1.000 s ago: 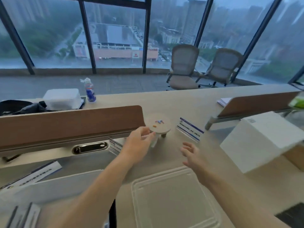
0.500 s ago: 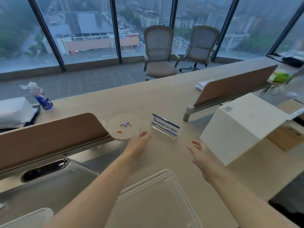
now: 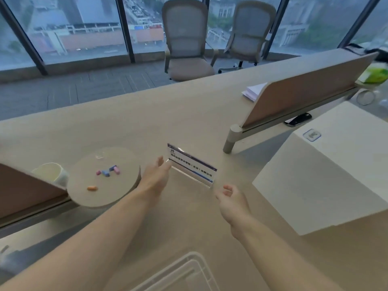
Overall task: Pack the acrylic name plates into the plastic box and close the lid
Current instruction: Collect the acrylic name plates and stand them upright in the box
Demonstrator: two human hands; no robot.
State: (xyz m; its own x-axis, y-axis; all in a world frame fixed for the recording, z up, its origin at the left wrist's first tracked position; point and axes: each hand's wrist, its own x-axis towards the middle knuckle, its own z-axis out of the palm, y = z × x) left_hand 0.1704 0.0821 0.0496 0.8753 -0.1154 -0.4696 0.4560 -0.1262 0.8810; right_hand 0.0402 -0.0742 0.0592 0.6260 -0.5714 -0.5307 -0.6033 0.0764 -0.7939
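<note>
Acrylic name plate (image 3: 192, 165), 1, between 2 hands (image 3: 156, 177) (image 3: 232, 201); 2 chairs (image 3: 184, 38) (image 3: 249, 32) beyond

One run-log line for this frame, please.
phase: pre-grasp | left hand: open, at left end of name plate, contact unclear | right hand: open, short of right end | plate: upright on desk, unheld

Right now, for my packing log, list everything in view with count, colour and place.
acrylic name plate: 1, clear, blue-edged card, desk centre
plastic box: 1, clear, bottom edge
round stand: 1, beige, left of plate
small pieces: several, pink, blue, orange, on stand
cup: 1, pale, left of stand
carton: 1, white, right
dividers: 2, brown, left and far right
chairs: 2, grey, by window
left hand: 1, open, at plate's left end
right hand: 1, loosely curled, near plate's right end
</note>
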